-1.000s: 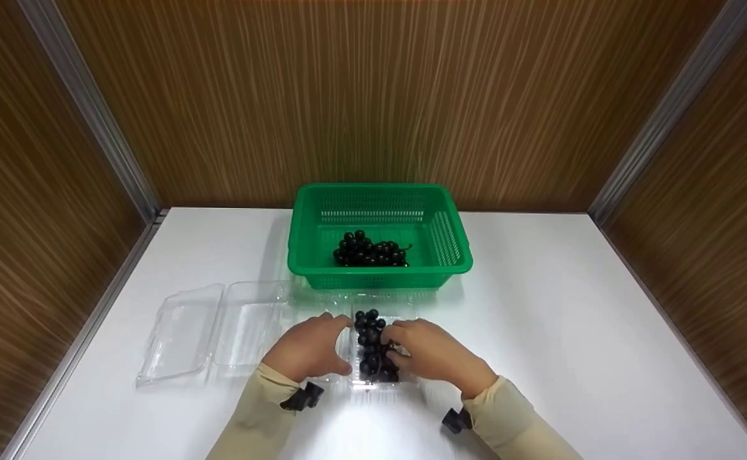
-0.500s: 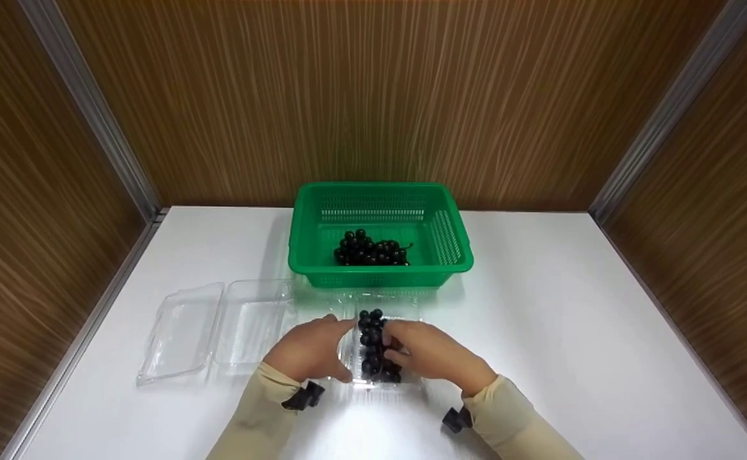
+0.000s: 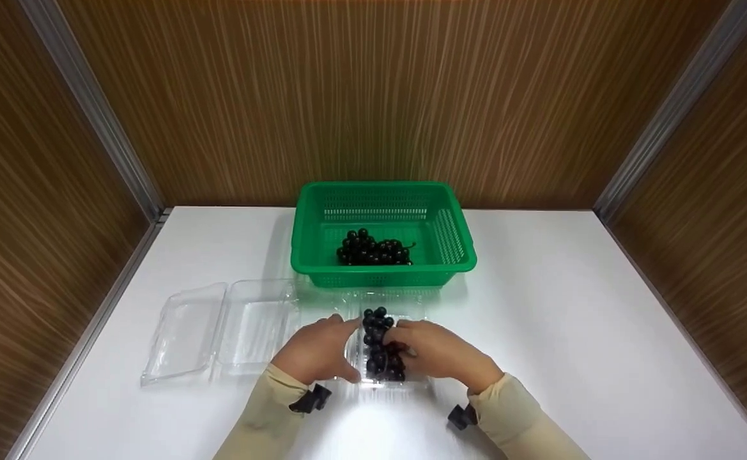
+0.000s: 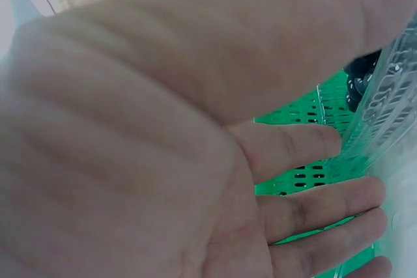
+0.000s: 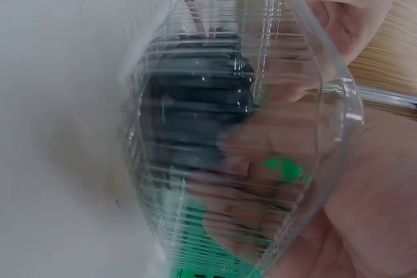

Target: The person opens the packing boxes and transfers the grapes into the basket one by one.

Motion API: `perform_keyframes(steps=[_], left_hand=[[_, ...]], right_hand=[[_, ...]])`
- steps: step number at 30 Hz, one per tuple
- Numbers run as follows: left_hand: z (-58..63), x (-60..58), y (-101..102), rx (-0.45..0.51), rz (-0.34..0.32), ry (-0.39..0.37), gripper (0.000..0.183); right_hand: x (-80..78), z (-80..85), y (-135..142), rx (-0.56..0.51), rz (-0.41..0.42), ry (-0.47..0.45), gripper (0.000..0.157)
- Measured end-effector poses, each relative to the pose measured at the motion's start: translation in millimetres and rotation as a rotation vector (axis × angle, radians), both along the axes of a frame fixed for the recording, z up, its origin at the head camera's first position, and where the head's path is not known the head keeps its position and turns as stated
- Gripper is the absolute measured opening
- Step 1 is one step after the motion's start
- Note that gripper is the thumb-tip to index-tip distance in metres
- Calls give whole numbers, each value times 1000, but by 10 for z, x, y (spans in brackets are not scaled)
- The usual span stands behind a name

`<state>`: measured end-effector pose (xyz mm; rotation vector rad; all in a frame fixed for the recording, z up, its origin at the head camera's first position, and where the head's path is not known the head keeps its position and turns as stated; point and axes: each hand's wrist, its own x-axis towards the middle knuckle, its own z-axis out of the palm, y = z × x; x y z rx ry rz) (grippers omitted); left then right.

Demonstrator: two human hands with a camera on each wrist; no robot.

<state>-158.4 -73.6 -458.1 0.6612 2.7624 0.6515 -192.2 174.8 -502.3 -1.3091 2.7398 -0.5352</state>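
Observation:
A bunch of dark grapes (image 3: 376,345) lies in the right-hand part of an opened clear plastic clamshell box (image 3: 391,386). My right hand (image 3: 440,351) reaches over the box's right side, its curled fingers gripping the bunch. Through the clear ribbed wall (image 5: 293,206), the right wrist view shows fingertips against the grapes (image 5: 199,102). On the opposite side, my left hand (image 3: 319,350) spreads thumb and forefinger along the box's hinge side. Its fingers look fairly straight in the left wrist view and hold nothing, though the thumb tip is out of frame there.
Behind the box stands a green perforated basket (image 3: 383,269) with more dark grapes (image 3: 373,250) in it. Another opened clear clamshell (image 3: 220,332) lies to the left on the white table (image 3: 539,306). Wood-grain panels (image 3: 373,96) enclose the back and sides.
The box, its grapes and my left hand have shifted slightly right. My right hand's fingers have moved a little over the bunch. The grapes in the basket look unchanged.

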Motion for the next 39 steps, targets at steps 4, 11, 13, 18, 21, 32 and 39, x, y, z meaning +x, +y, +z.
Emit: perform_keyframes(steps=[4,11,13,18,21,32,39], left_hand=[[11,8,36,-9,-7,8,96],[6,5,64,-26,-7,10,97],[3,1,62,-21,-8,6,96],[-9,-5,46,-11,-20,-3,95],[-6,-3,36,-8,-26,-6,95],[18,27,28,-4,0,-13,102],[-8,23,49,-10,0,-2,101]], right_hand=[[-10,6,6,31,-50,12,8],[-12,0,0,46,-116,-37,17],[-1,-1,-2,44,-116,-32,18],[22,-23,2,45,-84,21,17],[20,-26,-7,46,-67,32,13],[10,9,-31,57,-64,6,9],[9,-2,-18,47,-31,19,10]])
